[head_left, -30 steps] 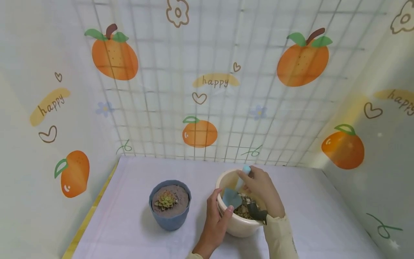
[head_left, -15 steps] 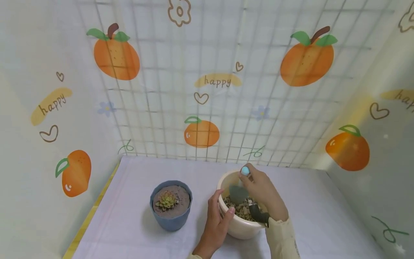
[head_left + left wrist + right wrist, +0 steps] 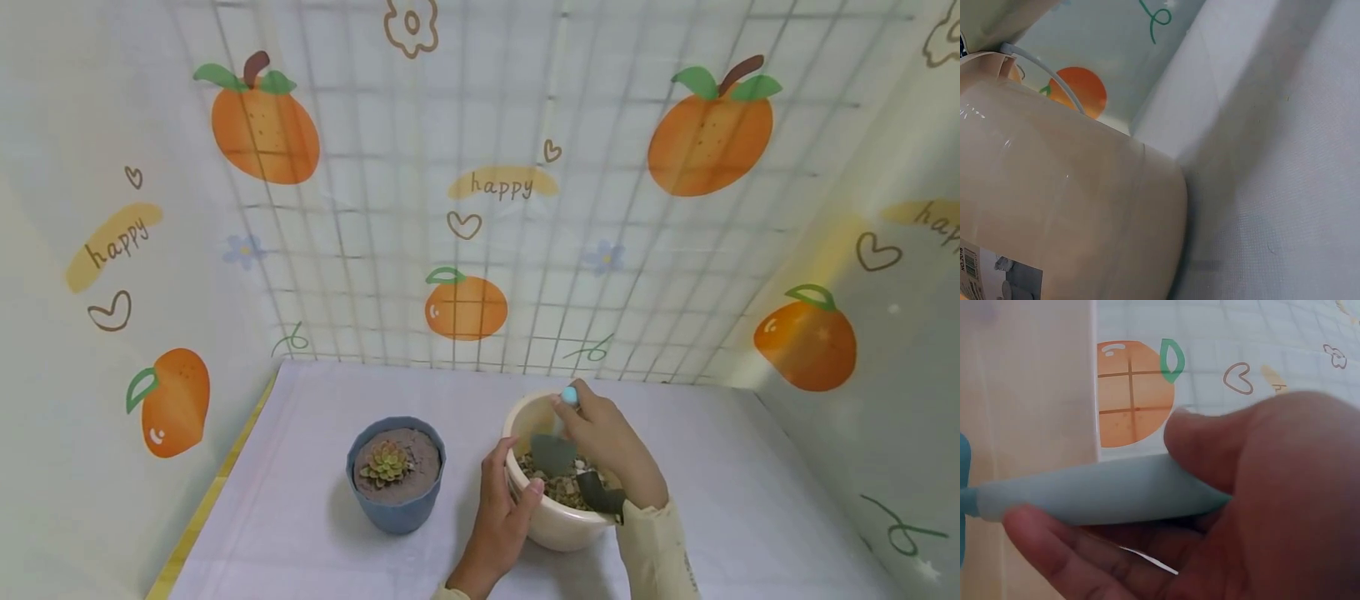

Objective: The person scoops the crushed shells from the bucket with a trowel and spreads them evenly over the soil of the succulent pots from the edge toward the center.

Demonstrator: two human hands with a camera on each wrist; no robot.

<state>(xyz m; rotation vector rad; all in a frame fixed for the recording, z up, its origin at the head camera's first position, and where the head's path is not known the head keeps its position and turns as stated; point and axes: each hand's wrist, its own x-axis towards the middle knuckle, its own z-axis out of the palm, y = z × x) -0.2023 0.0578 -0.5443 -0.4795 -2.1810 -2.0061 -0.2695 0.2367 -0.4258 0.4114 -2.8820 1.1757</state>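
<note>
The pale, faintly lilac tabletop [image 3: 300, 433] has a fine woven look in the left wrist view. The cream pot [image 3: 566, 529] stands upright directly on it. The blue pot [image 3: 397, 518] also stands upright there, left of the cream pot and apart from it. A yellow strip [image 3: 204, 512] borders the tabletop well left of the cream pot.

My head camera looks forward and down over the tabletop [image 3: 277, 517] from farthest back. My left wrist's faces the cream pot [image 3: 1072, 169] up close, tilted; the head view shares it. My right wrist's peers closely across the trowel handle [image 3: 1097, 492] to the backdrop [image 3: 1222, 340], also shared.
</note>
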